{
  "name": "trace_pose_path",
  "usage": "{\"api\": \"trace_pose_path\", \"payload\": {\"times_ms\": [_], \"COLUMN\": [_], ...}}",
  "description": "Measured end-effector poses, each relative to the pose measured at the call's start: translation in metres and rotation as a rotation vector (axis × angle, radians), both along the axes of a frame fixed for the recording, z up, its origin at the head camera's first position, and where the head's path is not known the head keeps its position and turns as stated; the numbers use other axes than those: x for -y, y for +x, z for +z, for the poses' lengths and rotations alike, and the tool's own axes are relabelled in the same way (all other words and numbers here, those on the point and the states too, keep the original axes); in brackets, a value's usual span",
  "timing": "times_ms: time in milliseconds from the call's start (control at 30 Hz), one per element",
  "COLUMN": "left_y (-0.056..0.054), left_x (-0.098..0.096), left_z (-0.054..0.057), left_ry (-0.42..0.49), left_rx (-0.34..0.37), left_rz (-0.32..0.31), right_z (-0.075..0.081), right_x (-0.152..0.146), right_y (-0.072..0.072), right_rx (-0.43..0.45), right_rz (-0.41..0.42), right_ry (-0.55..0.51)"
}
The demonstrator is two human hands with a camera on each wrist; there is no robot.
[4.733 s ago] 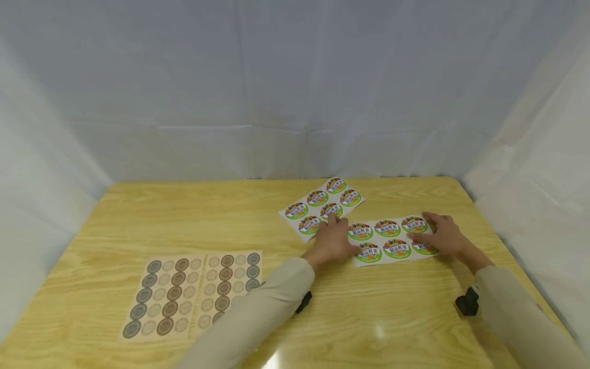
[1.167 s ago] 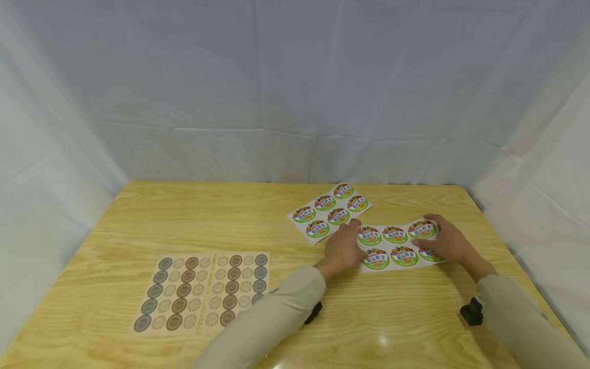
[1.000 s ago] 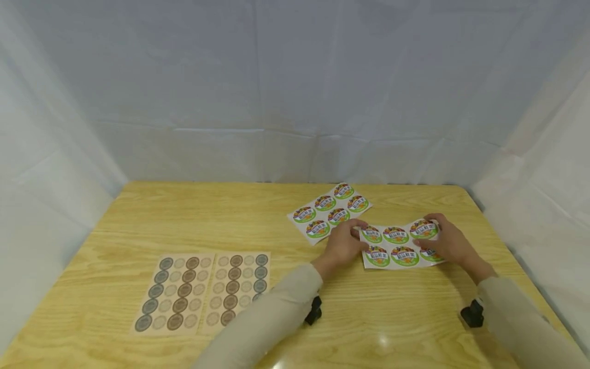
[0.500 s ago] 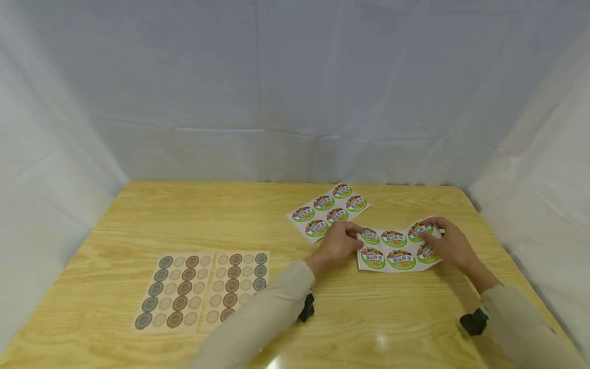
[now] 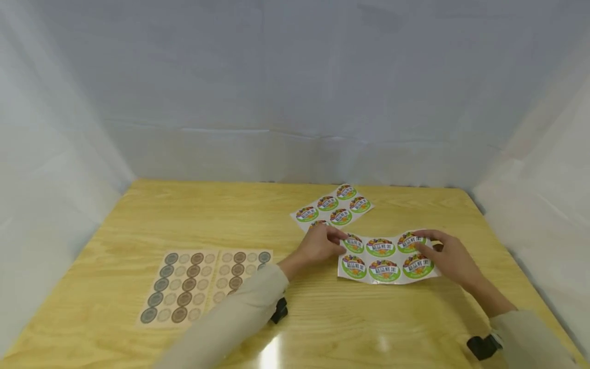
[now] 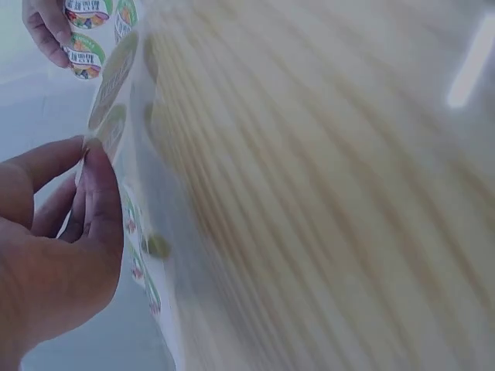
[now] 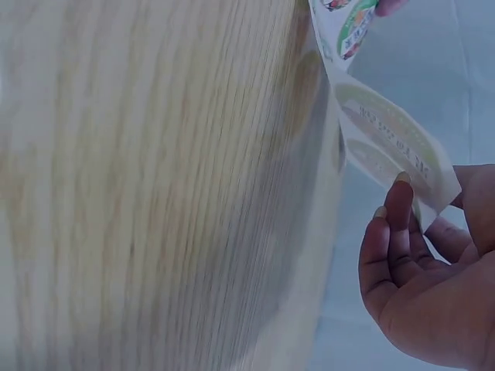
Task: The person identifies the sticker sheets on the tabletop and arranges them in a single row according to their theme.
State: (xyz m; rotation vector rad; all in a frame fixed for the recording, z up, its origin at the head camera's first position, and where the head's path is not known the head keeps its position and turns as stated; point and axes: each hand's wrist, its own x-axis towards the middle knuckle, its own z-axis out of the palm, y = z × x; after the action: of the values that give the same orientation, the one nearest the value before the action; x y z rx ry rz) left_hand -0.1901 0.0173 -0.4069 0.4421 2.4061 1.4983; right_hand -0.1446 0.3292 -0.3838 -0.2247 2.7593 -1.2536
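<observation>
Between both hands a white sticker sheet (image 5: pixel 384 259) with round fruit-patterned green labels is held, sagging slightly in the middle. My left hand (image 5: pixel 319 246) pinches its left edge between thumb and fingers, as the left wrist view also shows on the hand (image 6: pixel 66 224). At the opposite end my right hand (image 5: pixel 454 259) grips the sheet's right side. The right wrist view has the pale underside of the sheet (image 7: pixel 394 143) lifted off the wood, with the fingers of the right hand (image 7: pixel 433 286) behind and below it. A matching sticker sheet (image 5: pixel 333 206) lies behind, partly covered by my left hand.
Two beige sheets of brown and grey round stickers lie side by side at the left, the left sheet (image 5: pixel 177 287) in full and the right sheet (image 5: pixel 229 271) partly under my sleeve. White sheeting (image 5: pixel 295 92) hangs behind the wooden table (image 5: pixel 207 210).
Earlier the sheet lay nearly flat under both hands. Its ends have since been lifted, and both hands have drawn it left and nearer the body. The other sheets stay put.
</observation>
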Motion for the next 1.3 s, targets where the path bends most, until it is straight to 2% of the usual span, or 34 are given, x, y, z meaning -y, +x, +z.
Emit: {"api": "trace_pose_path", "payload": {"times_ms": [233, 333, 567, 633, 933, 1300], "left_y": [0.01, 0.017, 0.029, 0.031, 0.042, 0.053], "left_x": [0.037, 0.055, 0.084, 0.088, 0.101, 0.106], "left_z": [0.005, 0.007, 0.012, 0.012, 0.012, 0.014], "left_ry": [-0.027, -0.043, -0.066, -0.077, -0.112, -0.246], "left_rx": [0.041, 0.05, 0.089, 0.107, 0.114, 0.002], "left_rz": [-0.064, -0.072, -0.008, 0.003, -0.021, -0.06], "right_z": [0.001, 0.0, -0.007, -0.008, -0.016, -0.02], "right_x": [0.018, 0.026, 0.046, 0.051, 0.068, 0.079], "right_y": [0.012, 0.015, 0.015, 0.014, 0.018, 0.023], "right_rx": [0.025, 0.068, 0.136, 0.15, 0.18, 0.122], "right_rz": [0.047, 0.059, 0.129, 0.147, 0.168, 0.143], "right_ry": [-0.062, -0.104, -0.159, -0.154, -0.1, 0.016]}}
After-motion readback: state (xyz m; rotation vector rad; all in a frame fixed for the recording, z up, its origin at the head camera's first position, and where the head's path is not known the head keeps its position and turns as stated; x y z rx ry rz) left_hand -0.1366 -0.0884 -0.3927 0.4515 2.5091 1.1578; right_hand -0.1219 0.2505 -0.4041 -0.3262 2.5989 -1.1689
